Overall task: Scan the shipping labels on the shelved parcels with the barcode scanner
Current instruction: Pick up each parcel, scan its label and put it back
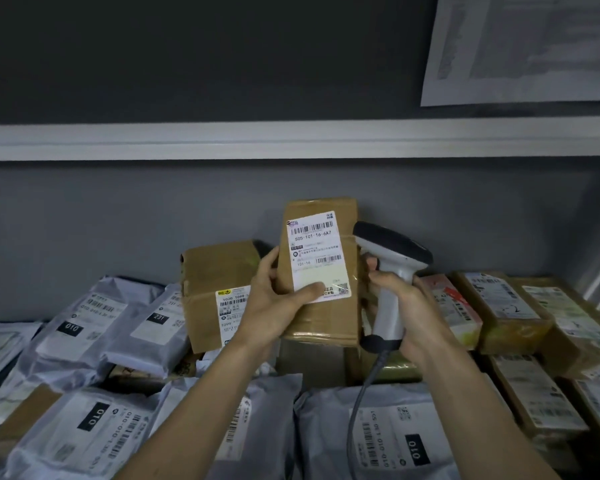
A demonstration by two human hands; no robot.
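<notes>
Above the shelf, left hand grips a box; right hand grips the scanner.

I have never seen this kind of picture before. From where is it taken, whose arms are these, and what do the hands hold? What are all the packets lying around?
There is only one picture, from a camera worn on a person's head, looking forward and down, so the two bare arms are that person's own. There is no machine.

The left hand holds a brown cardboard parcel upright, thumb on its white shipping label. The right hand grips the handle of a grey corded barcode scanner, whose dark head sits just beside the parcel's right edge.

On the shelf lie many more parcels: grey plastic mailer bags on the left and in front, taped cardboard boxes on the right, each bearing a printed label.
</notes>
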